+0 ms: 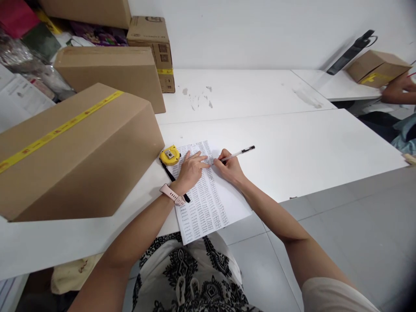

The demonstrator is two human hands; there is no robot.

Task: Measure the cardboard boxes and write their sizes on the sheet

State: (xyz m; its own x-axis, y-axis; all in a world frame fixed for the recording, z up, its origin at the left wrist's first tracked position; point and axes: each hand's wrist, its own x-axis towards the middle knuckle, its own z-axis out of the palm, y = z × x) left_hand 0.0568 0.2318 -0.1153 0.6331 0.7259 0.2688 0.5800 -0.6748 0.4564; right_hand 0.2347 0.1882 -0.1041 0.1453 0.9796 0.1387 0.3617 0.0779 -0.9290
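A sheet of paper [208,203] covered in columns of handwriting lies on the white table, its near edge jutting past the table's edge. My right hand [229,167] grips a pen [238,153] with a clear barrel and black end, its tip at the right-hand column. Flat on the sheet rests my left hand [191,169], fingers spread, the index fingertip close to the pen's tip. A pink watch band circles my left wrist. Just left of that hand sits a yellow tape measure [169,155], whose black strap [167,172] passes under my wrist.
Large cardboard boxes [81,143] with yellow tape crowd the table's left side, with plastic-wrapped items behind. Along the back wall at right stand a dark bottle [351,53] and a small box [377,69]. Another person's arm [399,90] shows at the right edge.
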